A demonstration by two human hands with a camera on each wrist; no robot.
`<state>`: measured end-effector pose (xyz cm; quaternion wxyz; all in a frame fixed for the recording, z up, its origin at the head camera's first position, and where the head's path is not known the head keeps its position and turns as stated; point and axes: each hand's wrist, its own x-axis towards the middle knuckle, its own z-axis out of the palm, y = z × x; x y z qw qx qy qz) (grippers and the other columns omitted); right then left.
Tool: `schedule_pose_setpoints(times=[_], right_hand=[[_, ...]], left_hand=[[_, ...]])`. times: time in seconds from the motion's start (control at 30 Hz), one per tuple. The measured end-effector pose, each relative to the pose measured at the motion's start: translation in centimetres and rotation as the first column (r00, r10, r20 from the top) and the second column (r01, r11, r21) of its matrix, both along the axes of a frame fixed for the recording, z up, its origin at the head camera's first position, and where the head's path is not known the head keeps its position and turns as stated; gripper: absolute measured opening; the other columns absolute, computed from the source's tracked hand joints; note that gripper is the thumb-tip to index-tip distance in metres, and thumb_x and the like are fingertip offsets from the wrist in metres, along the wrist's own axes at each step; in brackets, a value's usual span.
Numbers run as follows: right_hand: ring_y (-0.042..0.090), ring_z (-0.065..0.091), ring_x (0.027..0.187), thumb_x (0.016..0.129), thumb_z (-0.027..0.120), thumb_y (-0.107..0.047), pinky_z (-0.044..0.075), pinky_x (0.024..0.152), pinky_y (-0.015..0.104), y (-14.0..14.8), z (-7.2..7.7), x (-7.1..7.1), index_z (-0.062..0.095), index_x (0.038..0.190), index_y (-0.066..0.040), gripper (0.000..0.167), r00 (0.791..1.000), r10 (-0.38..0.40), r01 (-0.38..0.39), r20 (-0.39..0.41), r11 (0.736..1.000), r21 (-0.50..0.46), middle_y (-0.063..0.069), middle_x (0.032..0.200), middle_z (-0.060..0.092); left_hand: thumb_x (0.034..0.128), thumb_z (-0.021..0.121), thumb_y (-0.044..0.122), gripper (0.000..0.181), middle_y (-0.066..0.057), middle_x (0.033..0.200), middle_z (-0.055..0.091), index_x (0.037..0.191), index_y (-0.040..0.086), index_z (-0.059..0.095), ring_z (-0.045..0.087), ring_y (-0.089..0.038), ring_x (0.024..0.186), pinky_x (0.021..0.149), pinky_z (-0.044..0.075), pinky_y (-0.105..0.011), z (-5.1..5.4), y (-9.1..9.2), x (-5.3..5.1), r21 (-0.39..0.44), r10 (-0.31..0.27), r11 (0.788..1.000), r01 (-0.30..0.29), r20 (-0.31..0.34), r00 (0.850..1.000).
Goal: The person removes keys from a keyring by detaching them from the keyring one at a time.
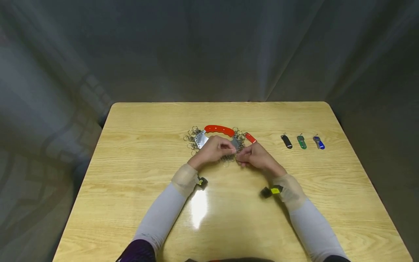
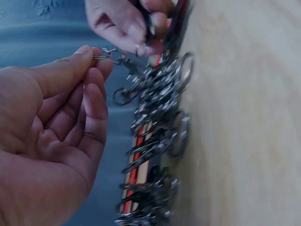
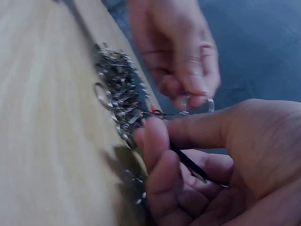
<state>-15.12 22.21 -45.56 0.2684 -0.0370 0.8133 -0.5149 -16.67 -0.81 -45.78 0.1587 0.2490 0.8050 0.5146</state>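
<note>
Two pale sleeves (image 1: 167,207) over wood-grain table (image 1: 140,123); 1 blk wrist cam ea. (image 1: 203,183). L hand (image 1: 214,149): thumb + index pinch split ring (image 2: 101,57), other fingers loosely curled; ring sits nr R hand, at R side of plate, linked to a small metal clip. R hand (image 1: 256,156): fingers curled round slim dark item (image 3: 188,162); exact fingertip grip on clip end can't tell. Metal plate (image 1: 201,139), qty 1, edges hung w/ many clip rings (image 2: 157,99). Well to R, in row: blk tag (image 1: 286,142), grn tag (image 1: 302,142), blue tag (image 1: 320,143). Red tag (image 1: 250,137) just beyond R hand. Red handle (image 1: 217,128) on plate's far edge. Dk curtain (image 1: 209,54) behind.
</note>
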Motion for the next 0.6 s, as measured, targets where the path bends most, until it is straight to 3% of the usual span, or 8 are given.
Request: schedule_pose_setpoints(times=[0.1, 0.23, 0.3, 0.43, 0.6], right_hand=[[0.016, 0.071, 0.069, 0.098, 0.072, -0.004, 0.051, 0.056, 0.021, 0.0, 0.6, 0.1, 0.078, 0.108, 0.006, 0.015, 0.996, -0.044, 0.048, -0.072, 0.998, 0.041, 0.016, 0.088, 0.079], [0.016, 0.071, 0.073, 0.099, 0.074, -0.01, 0.041, 0.052, 0.02, 0.8, 2.0, 0.1, 0.079, 0.107, 0.003, 0.016, 0.968, -0.083, 0.115, -0.237, 0.985, 0.126, 0.017, 0.091, 0.08], [0.017, 0.074, 0.079, 0.1, 0.074, -0.012, 0.045, 0.056, 0.019, 1.5, 2.7, 0.1, 0.079, 0.108, 0.004, 0.018, 0.956, -0.079, 0.124, -0.284, 0.982, 0.144, 0.018, 0.095, 0.08], [0.017, 0.074, 0.083, 0.1, 0.074, -0.013, 0.054, 0.065, 0.022, 3.3, 3.3, 0.1, 0.078, 0.111, 0.004, 0.021, 0.949, -0.081, 0.136, -0.304, 0.977, 0.163, 0.019, 0.1, 0.08], [0.014, 0.068, 0.081, 0.102, 0.074, -0.018, 0.054, 0.065, 0.022, 6.5, 3.3, 0.1, 0.079, 0.113, 0.003, 0.024, 0.936, -0.118, 0.2, -0.332, 0.953, 0.227, 0.014, 0.101, 0.079]], left_hand=[[0.0956, 0.078, 0.01, 0.005, -0.004, 0.099, 0.079, 0.099, 0.008, 0.081, 0.068, -0.023, 0.074, 0.063, 0.055, -0.023, 0.2, -0.1, -0.1, 0.007, 0.008, 1.0, -0.008, 0.012, 1.0], [0.0964, 0.078, 0.01, 0.006, -0.004, 0.098, 0.08, 0.1, 0.008, 0.081, 0.07, -0.018, 0.078, 0.071, 0.058, -0.023, 0.3, -0.1, -0.3, -0.023, 0.003, 1.0, -0.003, -0.003, 1.0], [0.0968, 0.077, 0.01, 0.006, -0.004, 0.097, 0.08, 0.101, 0.008, 0.081, 0.071, -0.015, 0.081, 0.077, 0.059, -0.022, 0.3, -0.1, -0.3, -0.032, 0.004, 0.999, -0.004, -0.012, 1.0], [0.0972, 0.077, 0.011, 0.008, -0.004, 0.098, 0.08, 0.102, 0.005, 0.081, 0.07, -0.013, 0.085, 0.083, 0.059, -0.023, 0.2, -0.3, -0.4, -0.032, -0.002, 0.999, 0.001, -0.013, 1.0], [0.0981, 0.076, 0.011, 0.01, -0.006, 0.101, 0.079, 0.104, 0.004, 0.08, 0.068, -0.014, 0.085, 0.08, 0.057, -0.023, 0.1, -0.5, -0.3, -0.041, -0.027, 0.999, 0.028, 0.009, 1.0]])
